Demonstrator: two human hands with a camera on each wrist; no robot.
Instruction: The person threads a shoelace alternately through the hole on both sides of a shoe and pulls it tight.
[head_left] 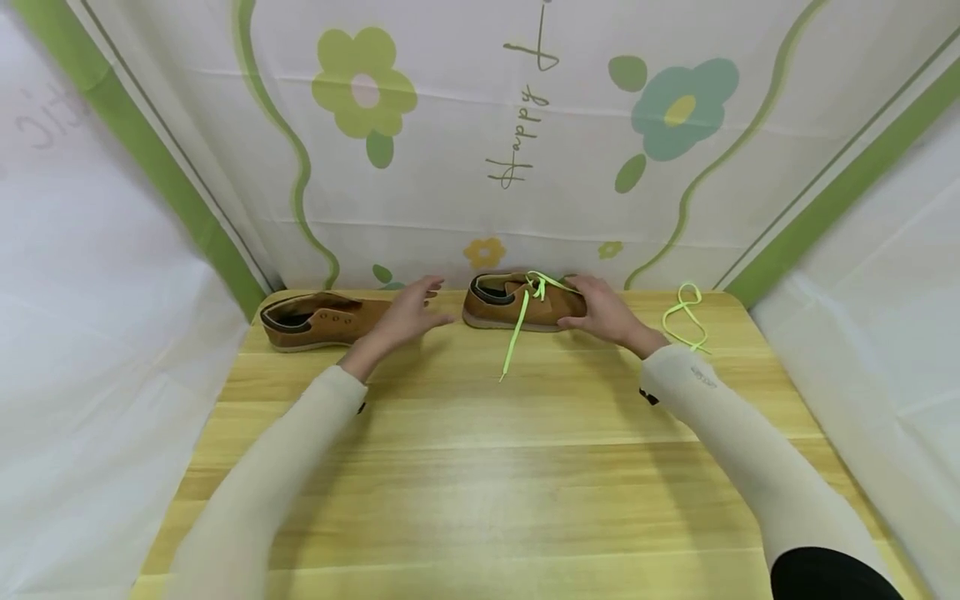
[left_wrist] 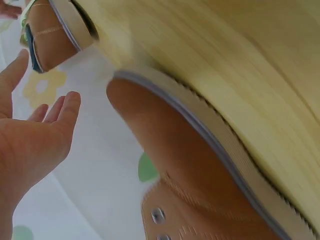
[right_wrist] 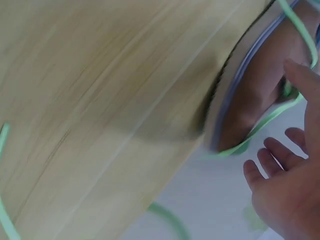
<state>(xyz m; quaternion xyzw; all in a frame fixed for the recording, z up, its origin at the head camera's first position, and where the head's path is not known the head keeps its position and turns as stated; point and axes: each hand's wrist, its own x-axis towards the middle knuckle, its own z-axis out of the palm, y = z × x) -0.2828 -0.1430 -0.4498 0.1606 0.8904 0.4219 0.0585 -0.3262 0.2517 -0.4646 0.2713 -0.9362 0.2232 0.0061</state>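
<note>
Two brown shoes stand at the back of the wooden table. The right-hand shoe has a bright green lace tied in it, one end trailing toward the front. My right hand is at its toe, and in the right wrist view the thumb overlaps the shoe while the fingers are spread and loosely bent. The left-hand shoe shows bare eyelets with no lace. My left hand is by its toe, fingers apart and holding nothing, and hides part of that toe in the head view.
A loose green lace lies looped at the table's back right. White cloth walls with printed flowers and green edging enclose the back and sides. The wooden tabletop stretches forward between my arms.
</note>
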